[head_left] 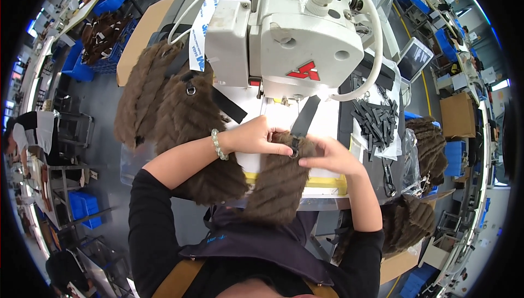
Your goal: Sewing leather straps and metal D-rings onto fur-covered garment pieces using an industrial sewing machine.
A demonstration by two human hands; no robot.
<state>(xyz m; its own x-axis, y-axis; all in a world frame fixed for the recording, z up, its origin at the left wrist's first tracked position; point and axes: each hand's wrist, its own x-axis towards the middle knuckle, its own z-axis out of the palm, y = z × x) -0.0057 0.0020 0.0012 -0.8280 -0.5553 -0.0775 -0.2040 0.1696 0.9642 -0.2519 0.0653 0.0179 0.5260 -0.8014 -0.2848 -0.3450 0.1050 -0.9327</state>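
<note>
A brown fur piece hangs over the table's front edge toward my lap. A dark strap runs from its upper end toward the sewing machine. My left hand pinches the fur's upper left edge, its thumb lying across the top. At the upper right edge, my right hand grips the same piece, with thumb and fingers close to a small metal ring. The right fingertips are partly hidden behind the fur. Both hands are just in front of the machine's needle area.
More brown fur pieces with straps and a ring are heaped left of the machine. Several short black strips lie at the table's right. Further fur hangs at the lower right. A white hose curves beside the machine head.
</note>
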